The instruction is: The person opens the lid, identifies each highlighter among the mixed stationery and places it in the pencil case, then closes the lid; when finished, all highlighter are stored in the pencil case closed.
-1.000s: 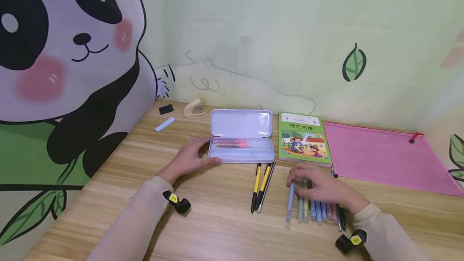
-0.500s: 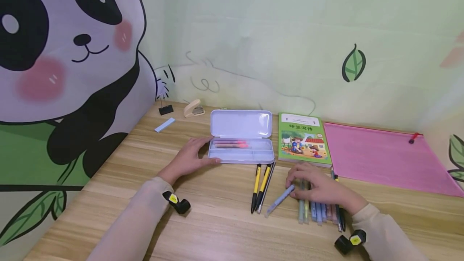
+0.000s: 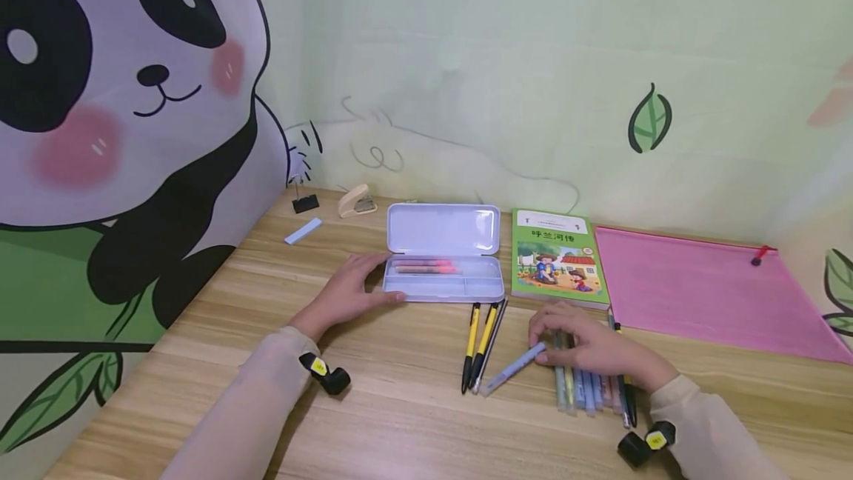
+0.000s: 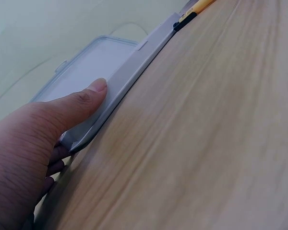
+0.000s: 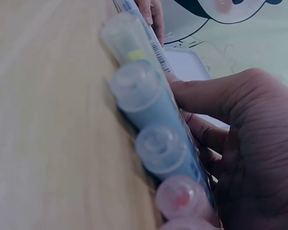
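While the blue pen (image 3: pixel 512 370) lay slanted on the worktop (image 3: pixel 400 421), its far end pinched in the fingertips of my right hand (image 3: pixel 593 350), its near end pointed toward the yellow pens (image 3: pixel 481 343) and stopped just beside their tips. From the head view I saw that hand curled over a row of pastel markers (image 3: pixel 586 391), which lay side by side touching one another under my palm; the right wrist view showed their clear caps (image 5: pixel 153 143) in blue, yellow and pink, pressed against my fingers. A dark pen (image 3: pixel 626 398) lay at the right edge of that row. My left hand (image 3: pixel 346 291) rested relaxed on the worktop with its thumb (image 4: pixel 93 93) pressed flat against the left end of the open pencil case (image 3: pixel 443 280), gripping nothing. Inside the case, pink and red pens (image 3: pixel 426 267) lay in the long compartment, and the lid (image 3: pixel 443 228) stood up behind. Just right of the case lay a green picture book (image 3: pixel 558 254), and beside that a pink zip pouch (image 3: pixel 706 291) with a red pull. Farther back on the left I could make out a beige stapler (image 3: pixel 355 200), a black binder clip (image 3: pixel 304 202) and a pale blue eraser (image 3: pixel 303 230), all well apart from my hands
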A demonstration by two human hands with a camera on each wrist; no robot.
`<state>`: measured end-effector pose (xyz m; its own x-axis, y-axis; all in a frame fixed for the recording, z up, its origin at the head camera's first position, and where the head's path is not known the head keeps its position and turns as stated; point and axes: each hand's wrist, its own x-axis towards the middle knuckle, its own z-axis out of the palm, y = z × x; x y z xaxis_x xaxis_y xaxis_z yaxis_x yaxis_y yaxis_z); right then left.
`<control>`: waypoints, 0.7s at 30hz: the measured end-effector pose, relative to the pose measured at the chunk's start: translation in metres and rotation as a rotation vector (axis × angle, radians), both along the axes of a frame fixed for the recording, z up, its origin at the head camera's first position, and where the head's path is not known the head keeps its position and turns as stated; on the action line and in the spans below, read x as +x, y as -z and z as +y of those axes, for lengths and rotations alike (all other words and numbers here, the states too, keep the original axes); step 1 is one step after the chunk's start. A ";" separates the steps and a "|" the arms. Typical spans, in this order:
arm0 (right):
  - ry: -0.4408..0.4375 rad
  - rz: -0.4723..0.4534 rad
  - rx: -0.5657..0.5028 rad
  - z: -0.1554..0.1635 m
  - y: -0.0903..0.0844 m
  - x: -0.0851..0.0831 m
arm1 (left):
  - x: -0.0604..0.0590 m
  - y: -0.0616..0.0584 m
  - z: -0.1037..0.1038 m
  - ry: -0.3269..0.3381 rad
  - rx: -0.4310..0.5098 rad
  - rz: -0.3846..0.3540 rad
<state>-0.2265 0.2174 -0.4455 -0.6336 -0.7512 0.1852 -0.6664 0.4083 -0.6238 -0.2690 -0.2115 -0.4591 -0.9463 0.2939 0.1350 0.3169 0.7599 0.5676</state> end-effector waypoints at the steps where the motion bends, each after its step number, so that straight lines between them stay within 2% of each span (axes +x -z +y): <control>1: -0.007 -0.006 -0.008 0.000 0.000 0.000 | 0.000 0.000 0.000 -0.001 0.000 0.000; 7: 0.011 -0.088 -0.053 0.004 -0.004 0.000 | -0.001 0.002 0.000 0.000 0.002 -0.002; 17: 0.201 -0.244 -0.128 0.007 -0.008 0.001 | -0.002 0.002 0.000 -0.002 -0.001 0.001; 21: 0.275 -0.264 -0.169 0.007 -0.012 0.002 | -0.001 0.001 0.000 -0.005 -0.001 0.000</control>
<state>-0.2247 0.2248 -0.4337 -0.8488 -0.5201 0.0954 -0.3548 0.4263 -0.8321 -0.2699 -0.2115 -0.4597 -0.9477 0.2896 0.1344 0.3132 0.7620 0.5668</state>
